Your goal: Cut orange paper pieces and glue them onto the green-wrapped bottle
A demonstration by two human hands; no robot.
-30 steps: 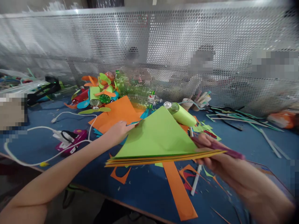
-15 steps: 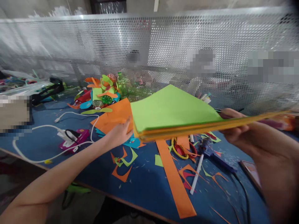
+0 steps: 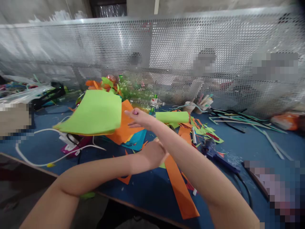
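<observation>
My right hand (image 3: 140, 118) reaches across to the left with its fingers apart, holding nothing. It hovers by the right side of a stack of green paper sheets (image 3: 98, 111). That stack lies tilted over orange sheets (image 3: 128, 122), a blue sheet (image 3: 137, 141) and part of a purple power strip (image 3: 68, 152). My left hand (image 3: 153, 154) is low over the table, under my right forearm. Its fingers are hidden, so its grip does not show. Beside it runs a long orange paper strip (image 3: 182, 190).
Behind are a green paper roll (image 3: 172, 117), plastic bottles (image 3: 138, 93) and cups of pens (image 3: 203, 103). To the right lie paper scraps (image 3: 207, 130), a white marker (image 3: 193, 136), a blue glue gun (image 3: 220, 159) and a pixelated flat object (image 3: 264, 181). A perforated metal screen (image 3: 171, 47) closes the back.
The paper stack has moved from the middle to the left, and my right hand has let go of it. My left hand has drawn back to the right, beneath my right forearm.
</observation>
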